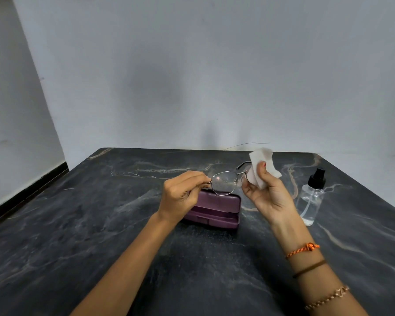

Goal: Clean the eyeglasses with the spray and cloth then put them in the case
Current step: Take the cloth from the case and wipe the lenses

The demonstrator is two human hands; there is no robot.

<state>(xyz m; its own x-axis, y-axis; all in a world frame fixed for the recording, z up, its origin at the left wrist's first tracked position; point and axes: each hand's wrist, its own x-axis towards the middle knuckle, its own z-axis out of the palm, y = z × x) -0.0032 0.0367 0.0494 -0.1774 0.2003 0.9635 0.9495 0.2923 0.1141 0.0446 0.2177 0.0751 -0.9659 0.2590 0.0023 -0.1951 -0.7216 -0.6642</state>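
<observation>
Left hand [180,197] pinching glasses [225,182] at frame's left end, lifted above purple case [214,209]. Right hand [267,192] pressing white cloth [263,166] onto right lens, thumb on top; lens itself hidden, contact likely. Case open on dark table [78,224], centre. Spray bottle [311,199] upright at 3 o'clock from case, well apart from it, just beside right hand.
</observation>
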